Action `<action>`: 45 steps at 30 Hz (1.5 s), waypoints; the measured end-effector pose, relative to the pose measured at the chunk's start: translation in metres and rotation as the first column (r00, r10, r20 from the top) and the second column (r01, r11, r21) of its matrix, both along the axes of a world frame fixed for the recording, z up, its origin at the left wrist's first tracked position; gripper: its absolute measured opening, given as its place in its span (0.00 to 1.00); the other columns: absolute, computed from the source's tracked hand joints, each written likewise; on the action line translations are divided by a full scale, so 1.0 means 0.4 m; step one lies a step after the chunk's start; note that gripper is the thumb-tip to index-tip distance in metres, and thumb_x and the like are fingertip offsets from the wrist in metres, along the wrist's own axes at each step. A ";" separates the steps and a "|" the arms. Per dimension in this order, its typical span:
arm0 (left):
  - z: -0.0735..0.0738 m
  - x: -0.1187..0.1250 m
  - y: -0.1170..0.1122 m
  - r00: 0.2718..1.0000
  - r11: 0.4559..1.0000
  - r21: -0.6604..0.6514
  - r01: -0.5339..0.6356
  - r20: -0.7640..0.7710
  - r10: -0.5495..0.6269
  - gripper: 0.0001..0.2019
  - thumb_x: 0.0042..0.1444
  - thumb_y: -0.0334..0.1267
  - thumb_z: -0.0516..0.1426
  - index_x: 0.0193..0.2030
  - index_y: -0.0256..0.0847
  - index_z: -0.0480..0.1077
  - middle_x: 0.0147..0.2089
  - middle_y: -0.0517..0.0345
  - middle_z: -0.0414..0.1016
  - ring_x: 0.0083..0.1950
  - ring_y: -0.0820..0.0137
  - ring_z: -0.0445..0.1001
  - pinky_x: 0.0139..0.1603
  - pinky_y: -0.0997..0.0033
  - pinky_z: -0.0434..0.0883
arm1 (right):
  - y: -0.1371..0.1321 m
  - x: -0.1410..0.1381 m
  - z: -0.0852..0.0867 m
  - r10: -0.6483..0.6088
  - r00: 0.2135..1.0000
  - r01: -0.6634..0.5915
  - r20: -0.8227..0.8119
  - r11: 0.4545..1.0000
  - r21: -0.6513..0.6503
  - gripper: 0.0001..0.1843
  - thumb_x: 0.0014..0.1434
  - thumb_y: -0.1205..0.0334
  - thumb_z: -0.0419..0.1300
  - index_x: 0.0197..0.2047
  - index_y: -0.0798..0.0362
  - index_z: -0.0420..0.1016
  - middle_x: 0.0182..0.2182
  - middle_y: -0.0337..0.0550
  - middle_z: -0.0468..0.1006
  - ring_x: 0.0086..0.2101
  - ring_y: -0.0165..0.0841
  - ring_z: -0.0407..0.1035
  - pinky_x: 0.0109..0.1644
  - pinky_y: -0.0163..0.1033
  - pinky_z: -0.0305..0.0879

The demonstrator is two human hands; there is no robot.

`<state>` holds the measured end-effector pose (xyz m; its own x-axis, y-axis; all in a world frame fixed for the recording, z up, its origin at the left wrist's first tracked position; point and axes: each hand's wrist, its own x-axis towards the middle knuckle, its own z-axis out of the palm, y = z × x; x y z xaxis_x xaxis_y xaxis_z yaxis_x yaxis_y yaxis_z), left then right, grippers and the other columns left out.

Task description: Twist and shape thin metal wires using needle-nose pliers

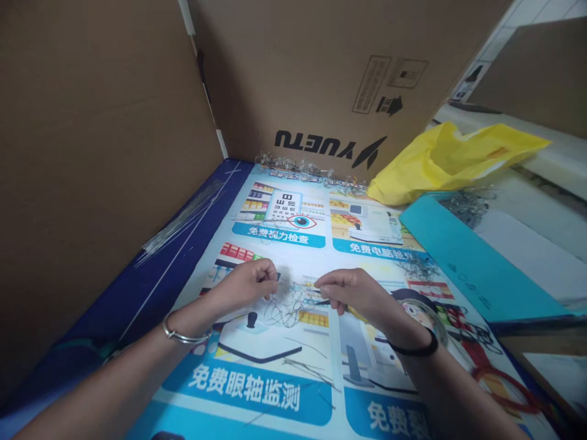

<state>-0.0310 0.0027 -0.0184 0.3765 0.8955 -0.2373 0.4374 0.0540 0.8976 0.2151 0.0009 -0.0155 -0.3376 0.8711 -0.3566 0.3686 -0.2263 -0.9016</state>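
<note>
My left hand (257,282) is closed, thumb against the curled fingers, at the left side of a loose tangle of thin wire (285,308). The wire loops run from its fingertips toward the right. Facing it, my right hand (351,288) is closed on a dark-tipped tool (323,302), whose yellow handle shows partly under the palm. Two dark prongs point left at the wire; the fingers hide the rest, so its exact kind is unclear. Below the hands, several straight wire pieces (312,370) lie on the printed poster (337,342).
Cardboard walls (293,73) stand at the left and back. A bundle of straight wires (178,223) lies on the blue surface at left. Wire tangles (298,165) line the back edge. At right are a yellow bag (454,159), a turquoise box (477,263) and red rings (504,388).
</note>
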 end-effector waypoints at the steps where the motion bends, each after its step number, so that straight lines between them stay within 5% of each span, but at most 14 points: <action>1: 0.000 0.001 -0.001 1.000 1.000 0.002 0.005 0.002 -0.005 0.03 0.49 0.34 0.55 0.29 0.38 0.65 0.22 0.64 0.68 0.24 0.75 0.67 0.25 0.78 0.61 | 0.002 0.000 0.005 -0.006 1.000 0.006 0.008 1.000 -0.005 0.13 0.49 0.58 0.60 0.36 0.57 0.78 0.16 0.36 0.71 0.17 0.25 0.64 0.21 0.30 0.62; 7: -0.002 0.004 -0.011 0.999 0.999 0.020 0.032 -0.005 -0.032 0.03 0.51 0.35 0.53 0.31 0.38 0.66 0.25 0.62 0.70 0.27 0.74 0.68 0.26 0.77 0.61 | 0.003 0.000 0.022 0.011 0.994 -0.017 0.109 0.999 0.050 0.13 0.52 0.59 0.56 0.37 0.55 0.78 0.17 0.35 0.70 0.17 0.26 0.64 0.22 0.31 0.61; 14: 0.010 0.020 -0.028 0.998 0.997 0.035 0.064 0.011 -0.064 0.04 0.53 0.36 0.52 0.32 0.38 0.66 0.25 0.64 0.68 0.25 0.76 0.66 0.25 0.78 0.60 | -0.014 -0.015 0.010 0.039 0.983 -0.114 0.180 0.898 0.426 0.10 0.56 0.61 0.55 0.34 0.49 0.79 0.32 0.40 0.77 0.30 0.29 0.70 0.32 0.32 0.65; 22: 0.005 0.027 -0.032 0.996 0.995 0.050 0.091 -0.020 -0.090 0.04 0.52 0.35 0.52 0.32 0.39 0.66 0.24 0.66 0.66 0.25 0.77 0.63 0.24 0.79 0.58 | -0.017 -0.061 0.013 0.013 0.999 -0.022 0.036 0.965 0.260 0.09 0.53 0.60 0.58 0.34 0.53 0.78 0.26 0.39 0.77 0.23 0.27 0.68 0.26 0.31 0.66; 29: 0.013 0.033 -0.037 0.995 0.994 0.060 0.091 -0.046 -0.088 0.04 0.51 0.34 0.52 0.32 0.38 0.67 0.24 0.66 0.64 0.25 0.77 0.62 0.25 0.79 0.58 | -0.019 -0.075 0.001 0.105 0.993 -0.116 0.052 0.927 0.356 0.10 0.57 0.61 0.55 0.37 0.52 0.78 0.30 0.39 0.77 0.25 0.26 0.68 0.29 0.31 0.65; 39: 0.020 0.037 -0.041 0.995 0.997 0.054 0.060 -0.081 -0.055 0.07 0.48 0.33 0.50 0.30 0.37 0.69 0.24 0.64 0.65 0.25 0.76 0.60 0.25 0.78 0.57 | -0.036 -0.064 -0.014 0.056 0.997 -0.074 0.056 0.901 0.428 0.12 0.60 0.57 0.55 0.34 0.51 0.77 0.29 0.39 0.76 0.24 0.25 0.67 0.26 0.30 0.63; 42: 0.018 0.039 -0.044 0.995 0.996 0.067 0.061 -0.082 -0.056 0.08 0.47 0.32 0.50 0.30 0.38 0.69 0.24 0.64 0.65 0.25 0.76 0.60 0.26 0.77 0.57 | -0.043 -0.071 -0.012 0.054 0.995 -0.091 0.084 0.847 0.524 0.11 0.60 0.57 0.55 0.35 0.50 0.78 0.30 0.38 0.77 0.27 0.26 0.69 0.30 0.30 0.65; 45: 0.020 0.041 -0.046 0.996 0.995 0.078 0.065 -0.060 -0.061 0.06 0.46 0.31 0.50 0.28 0.38 0.68 0.24 0.65 0.64 0.24 0.77 0.60 0.26 0.78 0.57 | -0.048 -0.080 -0.013 0.044 0.991 -0.115 0.123 0.735 0.668 0.09 0.60 0.60 0.56 0.37 0.49 0.78 0.31 0.39 0.78 0.31 0.28 0.71 0.35 0.32 0.66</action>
